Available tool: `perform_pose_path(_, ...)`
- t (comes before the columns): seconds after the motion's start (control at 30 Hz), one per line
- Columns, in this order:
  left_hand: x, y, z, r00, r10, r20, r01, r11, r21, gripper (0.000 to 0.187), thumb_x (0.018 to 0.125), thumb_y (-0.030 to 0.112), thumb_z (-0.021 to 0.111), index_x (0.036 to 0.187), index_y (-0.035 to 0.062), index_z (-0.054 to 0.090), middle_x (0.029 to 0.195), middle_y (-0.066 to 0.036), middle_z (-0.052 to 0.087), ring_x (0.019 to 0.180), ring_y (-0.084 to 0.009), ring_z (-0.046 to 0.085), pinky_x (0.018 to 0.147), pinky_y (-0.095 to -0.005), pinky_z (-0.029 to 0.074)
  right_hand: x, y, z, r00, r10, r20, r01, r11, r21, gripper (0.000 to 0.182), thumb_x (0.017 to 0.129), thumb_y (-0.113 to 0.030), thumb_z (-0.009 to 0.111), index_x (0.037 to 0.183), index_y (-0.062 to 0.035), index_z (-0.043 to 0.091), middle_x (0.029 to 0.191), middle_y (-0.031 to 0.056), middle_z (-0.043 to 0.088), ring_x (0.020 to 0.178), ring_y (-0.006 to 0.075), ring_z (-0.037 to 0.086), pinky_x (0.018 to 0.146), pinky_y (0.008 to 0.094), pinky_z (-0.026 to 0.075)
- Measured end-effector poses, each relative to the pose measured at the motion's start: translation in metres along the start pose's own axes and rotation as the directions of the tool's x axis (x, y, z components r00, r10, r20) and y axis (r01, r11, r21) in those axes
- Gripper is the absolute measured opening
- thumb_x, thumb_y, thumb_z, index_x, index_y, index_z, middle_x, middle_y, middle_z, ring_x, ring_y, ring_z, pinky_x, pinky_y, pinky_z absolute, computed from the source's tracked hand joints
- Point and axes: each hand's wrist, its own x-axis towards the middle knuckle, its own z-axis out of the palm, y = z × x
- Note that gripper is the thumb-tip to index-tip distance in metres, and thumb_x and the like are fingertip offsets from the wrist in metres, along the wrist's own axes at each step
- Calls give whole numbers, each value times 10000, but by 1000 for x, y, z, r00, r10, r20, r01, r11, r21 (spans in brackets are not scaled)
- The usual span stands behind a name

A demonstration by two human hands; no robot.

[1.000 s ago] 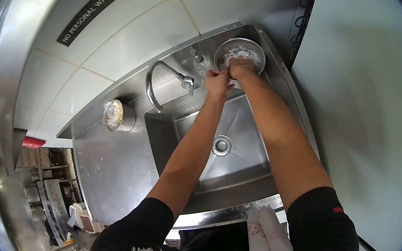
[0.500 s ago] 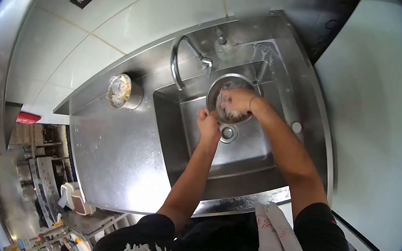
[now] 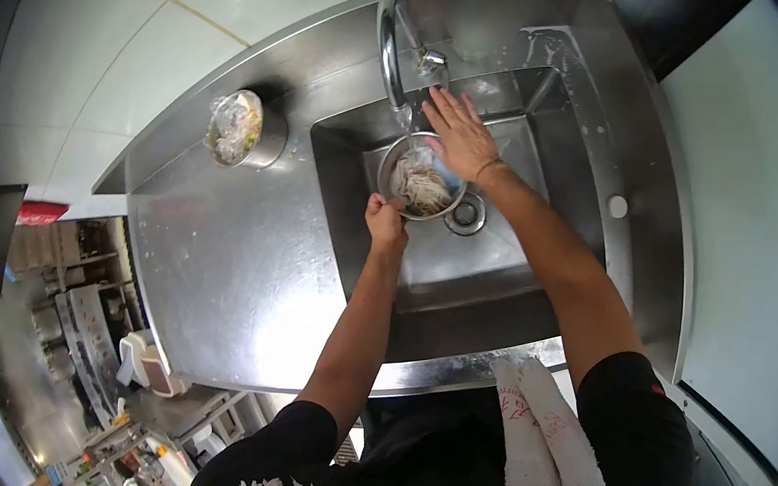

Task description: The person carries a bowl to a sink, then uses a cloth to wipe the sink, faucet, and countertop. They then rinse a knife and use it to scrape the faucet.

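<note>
A round metal bowl (image 3: pixel 383 176) is over the sink basin, under the spout of the curved faucet (image 3: pixel 388 49). Pale strips of food (image 3: pixel 423 189), too blurred to name, lie in it with some liquid. My left hand (image 3: pixel 387 220) has its fingers closed on the bowl's near left rim. Above the far right side of the bowl, my right hand (image 3: pixel 460 137) is held flat with its fingers spread and nothing in it, just right of the spout. What seems to be water shows at the spout's mouth.
The steel sink (image 3: pixel 534 251) has a drain (image 3: pixel 466 214) beside the bowl. On the left counter (image 3: pixel 222 261) stands a metal pot (image 3: pixel 269 139) with plastic wrap and scraps. A round white object (image 3: pixel 617 206) lies on the right ledge. A white panel rises at the right.
The bowl has moved left and under the spout. My right hand has come up out of the bowl and opened, while my left hand stays at the rim. The view has shifted.
</note>
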Motion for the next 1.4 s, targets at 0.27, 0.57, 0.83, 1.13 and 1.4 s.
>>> perform_pose_path(0.27,31,-82,-33,990,-143,11,142,989,48,376,759,-130,569,812,199,396,728,23,477,609,-133,478,536,-307,393,-52,-43,37,914,388,118,-401,909,115,389,886,-187,650,1247,-41,668,1390,188,600,1295,364,553,1111,525,413)
perform_pose_path(0.57,34,-105,-50,977,-214,20,186,889,419,221,821,33,701,886,95,499,819,-37,554,761,-191,586,667,-341,497,-53,-68,119,747,471,469,-599,171,782,117,923,-75,585,954,-37,690,855,101,691,745,203,662,658,335,535)
perform_pose_path(0.83,104,-92,-14,602,326,729,-786,77,614,435,901,335,688,1247,75,648,1203,-92,678,1127,-308,651,965,-454,511,-15,-57,54,772,306,557,-633,447,632,179,901,-175,617,919,-54,747,868,167,744,827,293,731,757,409,566)
perform_pose_path(1.13,121,-69,15,187,218,958,-949,-213,234,308,842,242,687,1142,181,723,1128,-38,728,1094,-237,682,959,-515,496,17,-26,11,771,2,637,-466,682,563,236,875,-223,648,909,-8,737,859,215,737,788,342,721,729,412,559)
perform_pose_path(1.4,91,-73,-3,803,-113,586,-595,-215,774,320,910,211,635,1193,69,683,1183,-135,717,1120,-316,675,913,-446,557,26,-18,7,712,-88,696,-220,914,340,181,890,-159,643,927,-14,744,881,137,752,678,282,660,687,395,533)
